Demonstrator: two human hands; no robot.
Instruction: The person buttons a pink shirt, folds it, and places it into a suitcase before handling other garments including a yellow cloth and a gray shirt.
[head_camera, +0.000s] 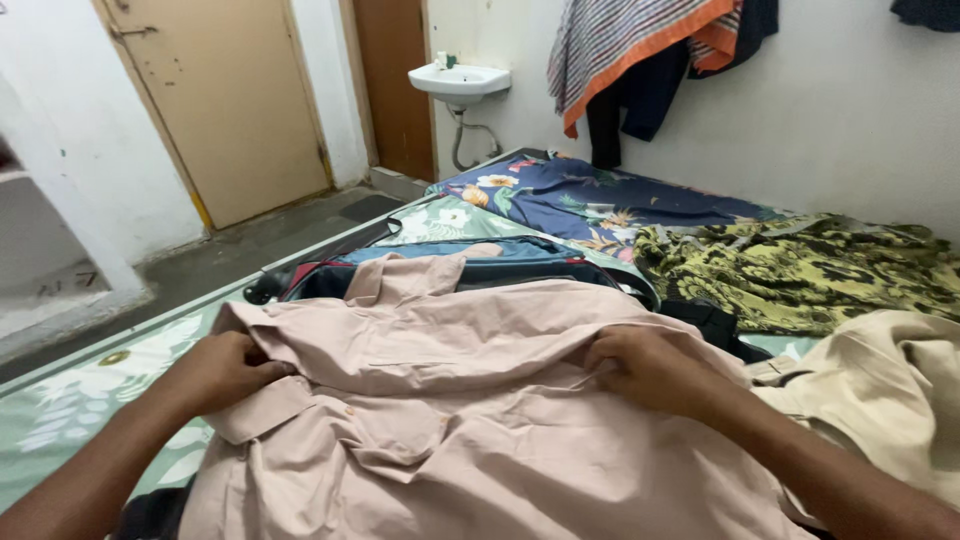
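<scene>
Pink cotton, a buttoned shirt (470, 400) lies spread across the bed (70, 400), its collar end over a dark blue bag (470, 268). The left hand (225, 370) has its fingers clenched on the shirt's left edge, and the right hand (645, 365) pinches a fold at its right side. Right of the shirt lies a beige garment (880, 390); beyond it, a green patterned cloth (800, 270).

Bare forearms, no sleeves visible; hands (225, 370) seemingly ringless.
</scene>
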